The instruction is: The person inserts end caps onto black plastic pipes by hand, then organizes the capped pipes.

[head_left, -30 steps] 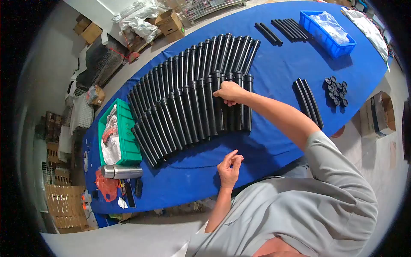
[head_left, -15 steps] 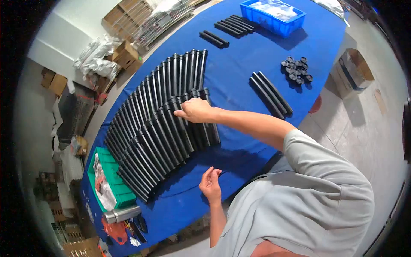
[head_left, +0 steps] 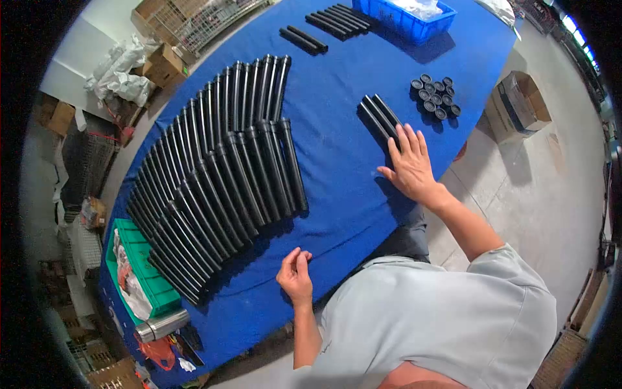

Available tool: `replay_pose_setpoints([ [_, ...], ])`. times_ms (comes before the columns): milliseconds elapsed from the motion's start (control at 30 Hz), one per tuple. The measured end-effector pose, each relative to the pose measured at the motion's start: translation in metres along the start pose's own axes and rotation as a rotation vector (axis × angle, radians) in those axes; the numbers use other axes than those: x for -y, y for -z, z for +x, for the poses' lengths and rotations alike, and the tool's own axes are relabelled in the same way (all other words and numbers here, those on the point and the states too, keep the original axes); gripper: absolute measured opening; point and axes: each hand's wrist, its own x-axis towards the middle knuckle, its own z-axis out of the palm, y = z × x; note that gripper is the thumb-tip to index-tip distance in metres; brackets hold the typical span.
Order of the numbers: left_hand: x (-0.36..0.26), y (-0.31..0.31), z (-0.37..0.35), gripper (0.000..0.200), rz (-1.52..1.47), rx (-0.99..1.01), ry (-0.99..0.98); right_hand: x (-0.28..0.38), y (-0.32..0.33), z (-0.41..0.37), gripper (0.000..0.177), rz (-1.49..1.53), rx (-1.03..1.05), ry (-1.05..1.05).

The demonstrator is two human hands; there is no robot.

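My right hand (head_left: 411,165) is open with fingers spread, palm down over the near end of a small group of black tubes (head_left: 377,120). The fingers overlap these tubes and hide their lower ends. My left hand (head_left: 296,277) hovers by the near table edge, its fingers curled in and nothing visible in them. To its left lie two overlapping fanned rows of black tubes with collared ends, the back row (head_left: 194,123) and the front row (head_left: 223,194). A cluster of round black caps (head_left: 435,98) sits beyond my right hand.
A blue bin (head_left: 411,24) with plastic bags stands at the far edge, beside more black tubes (head_left: 338,21). At left are a green crate (head_left: 146,269) and a steel flask (head_left: 162,325). A cardboard box (head_left: 518,107) stands on the floor to the right.
My right hand has left the front row of collared tubes and moved right to the small tube group, its fingers spreading. My left hand stays curled near the edge. The view has shifted slightly.
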Motion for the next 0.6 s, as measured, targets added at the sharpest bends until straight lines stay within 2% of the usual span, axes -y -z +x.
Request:
replay_pose_setpoints([
  [133, -0.002, 0.001, -0.001, 0.018, 0.006, 0.002, 0.042, 0.014, 0.004, -0.002, 0.054, 0.091, -0.030, 0.110],
  [233, -0.005, -0.001, -0.001, 0.017, -0.047, -0.036, 0.054, 0.019, -0.005, 0.000, 0.053, 0.159, -0.018, 0.184],
  [267, 0.000, 0.001, -0.002, 0.018, -0.016, -0.008, 0.047, 0.021, -0.006, 0.000, 0.060, 0.226, -0.044, 0.167],
  [367, -0.005, -0.002, -0.002, 0.019, -0.037, -0.028, 0.055, 0.026, -0.006, 0.001, 0.065, 0.392, 0.046, 0.045],
  [400, -0.004, -0.003, -0.002, 0.019, -0.037, -0.024, 0.042, 0.030, 0.004, 0.005, 0.070, 0.444, 0.168, -0.059],
  [533, -0.003, -0.003, -0.001, 0.020, -0.039, -0.012, 0.030, 0.033, 0.003, 0.017, 0.064, 0.454, 0.352, -0.183],
  [600, -0.004, -0.002, -0.001, 0.020, -0.044, -0.016, 0.041, 0.035, -0.002, 0.014, 0.062, 1.088, 0.367, -0.322],
])
